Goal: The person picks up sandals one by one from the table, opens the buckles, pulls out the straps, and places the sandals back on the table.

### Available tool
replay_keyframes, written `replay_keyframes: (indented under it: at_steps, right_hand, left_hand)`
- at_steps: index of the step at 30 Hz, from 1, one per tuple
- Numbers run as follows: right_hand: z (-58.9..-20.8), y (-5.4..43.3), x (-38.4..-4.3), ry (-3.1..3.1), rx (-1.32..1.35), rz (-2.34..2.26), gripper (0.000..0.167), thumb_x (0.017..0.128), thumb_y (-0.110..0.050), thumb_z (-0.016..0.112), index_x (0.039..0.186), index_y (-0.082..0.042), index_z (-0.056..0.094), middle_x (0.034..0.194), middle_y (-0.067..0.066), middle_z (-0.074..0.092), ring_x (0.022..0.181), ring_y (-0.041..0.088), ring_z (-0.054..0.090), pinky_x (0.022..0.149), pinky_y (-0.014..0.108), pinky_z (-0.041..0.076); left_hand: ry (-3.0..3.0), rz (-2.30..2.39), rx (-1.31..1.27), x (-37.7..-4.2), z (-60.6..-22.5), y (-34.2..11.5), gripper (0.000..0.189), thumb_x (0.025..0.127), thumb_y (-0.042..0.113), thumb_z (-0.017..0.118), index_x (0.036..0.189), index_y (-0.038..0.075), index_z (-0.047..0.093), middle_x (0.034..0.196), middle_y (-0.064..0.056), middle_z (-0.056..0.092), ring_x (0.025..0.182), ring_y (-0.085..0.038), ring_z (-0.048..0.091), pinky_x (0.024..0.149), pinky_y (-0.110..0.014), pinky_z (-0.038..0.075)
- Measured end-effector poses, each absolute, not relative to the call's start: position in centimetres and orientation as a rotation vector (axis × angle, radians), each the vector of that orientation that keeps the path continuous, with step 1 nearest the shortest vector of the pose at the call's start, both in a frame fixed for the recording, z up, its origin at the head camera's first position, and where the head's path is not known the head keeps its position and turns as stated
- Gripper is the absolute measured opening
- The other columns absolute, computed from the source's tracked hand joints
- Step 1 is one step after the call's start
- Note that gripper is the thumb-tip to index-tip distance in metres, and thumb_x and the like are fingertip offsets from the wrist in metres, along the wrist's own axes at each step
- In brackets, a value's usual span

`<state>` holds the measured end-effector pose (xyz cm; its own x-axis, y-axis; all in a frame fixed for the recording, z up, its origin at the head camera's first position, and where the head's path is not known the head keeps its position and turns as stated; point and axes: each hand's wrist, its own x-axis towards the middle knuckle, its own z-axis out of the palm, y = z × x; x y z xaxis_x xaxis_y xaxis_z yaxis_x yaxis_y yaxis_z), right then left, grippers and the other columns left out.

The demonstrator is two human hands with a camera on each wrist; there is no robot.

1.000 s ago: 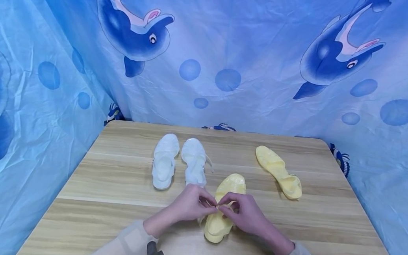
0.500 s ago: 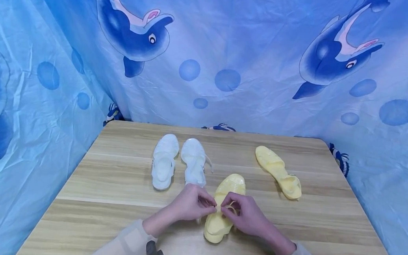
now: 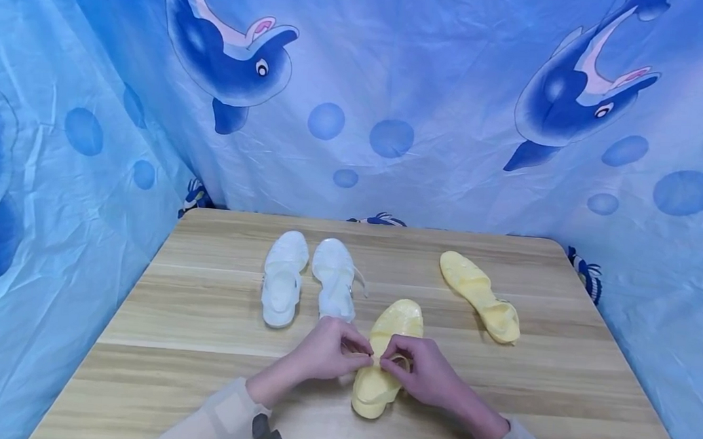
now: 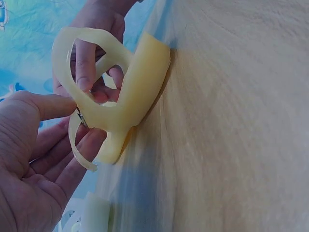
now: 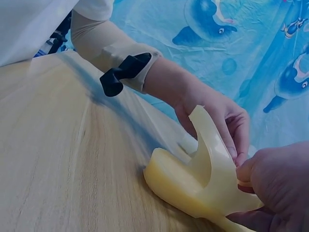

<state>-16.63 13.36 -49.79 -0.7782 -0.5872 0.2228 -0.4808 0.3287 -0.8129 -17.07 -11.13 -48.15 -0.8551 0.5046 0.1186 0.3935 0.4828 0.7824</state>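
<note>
A yellow jelly sandal (image 3: pixel 373 390) stands on the table at the near middle, toe pointing away from me. Over its ankle part both hands work at the strap (image 4: pixel 63 53). My left hand (image 3: pixel 331 351) pinches the strap at its small metal buckle (image 4: pixel 81 116), between thumb and fingers. A loose strap end (image 4: pixel 75 145) curves down past those fingers. From the other side my right hand (image 3: pixel 423 369) pinches the strap, its fingertips close to the left ones. In the right wrist view, the sandal's heel (image 5: pixel 166 174) faces the camera and the right hand partly hides the strap.
Two white sandals (image 3: pixel 283 279) lie side by side left of centre, beyond the left hand; the right one has a loose strap. Another yellow sandal (image 3: pixel 475 289) lies at the back right. A blue dolphin-print curtain (image 3: pixel 398 80) surrounds the wooden table (image 3: pixel 185 317).
The right fingertips have drawn slightly rightward, leaving a small gap to the left fingertips. The strap end that showed below the left hand is now out of sight in the head view.
</note>
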Motion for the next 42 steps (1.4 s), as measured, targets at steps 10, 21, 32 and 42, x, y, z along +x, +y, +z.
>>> replay_keyframes:
  at_steps: [10, 21, 32, 42]
  right_hand:
    - [-49.75, 12.91, -16.78, 2.529, -0.964, -1.434, 0.009, 0.098, -0.015, 0.077, 0.1, -0.023, 0.075, 0.091, -0.01, 0.077, 0.073, 0.0, 0.063, 0.064, 0.021, 0.056]
    - [-49.68, 13.38, -16.38, 2.501, -1.051, -1.425, 0.016, 0.096, -0.006, 0.076, 0.091, -0.02, 0.069, 0.094, -0.004, 0.079, 0.084, 0.002, 0.071, 0.067, 0.022, 0.059]
    - [-49.62, 12.84, -16.56, 2.439, -0.938, -1.478, 0.006, 0.096, -0.011, 0.078, 0.098, -0.015, 0.074, 0.1, 0.0, 0.08, 0.087, 0.008, 0.076, 0.077, 0.026, 0.065]
    - [-49.87, 13.02, -16.45, 2.453, -0.989, -1.47, 0.014, 0.092, -0.003, 0.079, 0.093, -0.014, 0.071, 0.095, 0.0, 0.078, 0.087, 0.004, 0.073, 0.076, 0.026, 0.065]
  left_hand:
    - [2.557, 1.341, 0.775, -16.99, -47.86, -10.93, 0.01, 0.087, 0.019, 0.089, 0.095, 0.013, 0.086, 0.089, 0.0, 0.083, 0.076, 0.003, 0.071, 0.07, -0.016, 0.061]
    - [2.578, 1.292, 0.82, -17.11, -47.87, -10.92, 0.005, 0.087, 0.015, 0.086, 0.092, 0.014, 0.086, 0.088, 0.002, 0.082, 0.079, 0.001, 0.071, 0.073, -0.018, 0.059]
    - [2.538, 1.334, 0.809, -17.2, -47.95, -10.92, 0.01, 0.088, 0.022, 0.089, 0.095, 0.016, 0.086, 0.089, 0.003, 0.083, 0.078, 0.004, 0.07, 0.073, -0.019, 0.061]
    - [2.569, 1.298, 0.815, -17.05, -47.78, -11.01, 0.008, 0.088, 0.015, 0.086, 0.095, 0.014, 0.086, 0.088, 0.002, 0.082, 0.074, 0.004, 0.066, 0.07, -0.019, 0.059]
